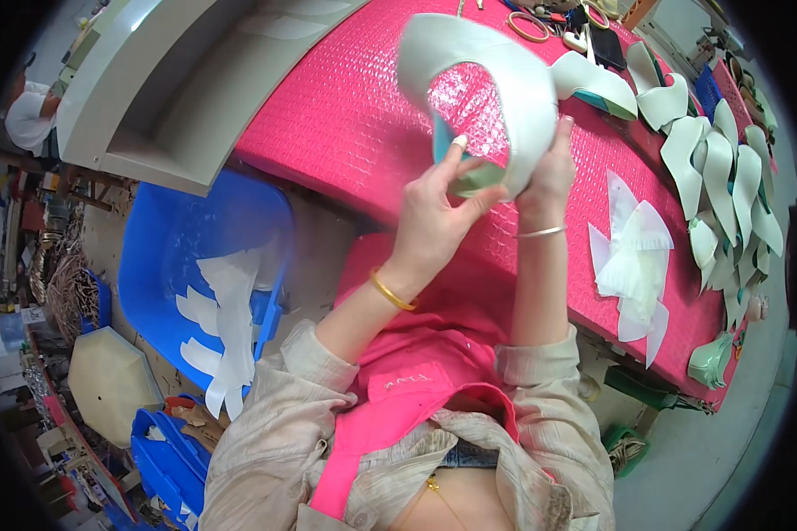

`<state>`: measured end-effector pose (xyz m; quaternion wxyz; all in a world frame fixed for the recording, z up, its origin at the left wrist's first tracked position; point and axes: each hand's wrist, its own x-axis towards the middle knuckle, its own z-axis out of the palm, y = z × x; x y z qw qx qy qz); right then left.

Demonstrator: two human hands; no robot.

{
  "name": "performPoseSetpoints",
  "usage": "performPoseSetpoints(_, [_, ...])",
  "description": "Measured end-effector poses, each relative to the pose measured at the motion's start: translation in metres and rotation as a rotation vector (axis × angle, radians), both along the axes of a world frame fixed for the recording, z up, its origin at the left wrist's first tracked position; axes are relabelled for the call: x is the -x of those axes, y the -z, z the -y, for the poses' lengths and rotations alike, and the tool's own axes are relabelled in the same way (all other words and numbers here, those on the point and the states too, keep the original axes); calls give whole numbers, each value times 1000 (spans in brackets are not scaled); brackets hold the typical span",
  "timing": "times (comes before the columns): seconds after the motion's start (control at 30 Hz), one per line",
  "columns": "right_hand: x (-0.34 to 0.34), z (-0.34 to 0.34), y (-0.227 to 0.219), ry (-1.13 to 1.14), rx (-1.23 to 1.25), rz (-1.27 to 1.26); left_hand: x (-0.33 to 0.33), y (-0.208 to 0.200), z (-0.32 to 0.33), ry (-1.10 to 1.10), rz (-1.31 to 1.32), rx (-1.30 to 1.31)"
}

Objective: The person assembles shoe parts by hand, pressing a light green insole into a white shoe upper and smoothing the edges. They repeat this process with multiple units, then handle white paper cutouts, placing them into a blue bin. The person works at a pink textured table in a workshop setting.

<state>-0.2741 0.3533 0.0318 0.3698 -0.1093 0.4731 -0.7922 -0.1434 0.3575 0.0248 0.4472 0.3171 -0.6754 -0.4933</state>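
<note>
A white shoe upper (524, 93) with a pale green and teal lining is held up over the pink-covered table, curved into a loop; its outer edge is a little blurred. My right hand (547, 177) grips its right side, the thumb and fingers closed around the edge. With the fingers of my left hand (438, 208) I pinch the lined lower end on the left, near the opening. The pink table cover shows through the middle of the loop. A yellow bangle is on my left wrist, a silver one on my right.
Several similar white uppers (682, 164) lie along the table's right edge. Thin white cut pieces (633, 257) are piled nearer me on the pink table cover (328, 115). To my left stand a blue bin (150, 239) with white pieces over its rim and a grey machine housing (168, 133).
</note>
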Motion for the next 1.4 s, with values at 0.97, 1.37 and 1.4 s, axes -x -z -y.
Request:
performPoseSetpoints(0.97, [-52,53,39,-99,50,-1524,-22,29,64,-285,214,86])
performPoseSetpoints(1.37, [-25,58,-11,-79,-11,-1130,-53,-13,110,-346,625,-101])
performPoseSetpoints(1.4, [-33,52,-25,-72,120,-1049,-52,-14,98,-256,533,-111])
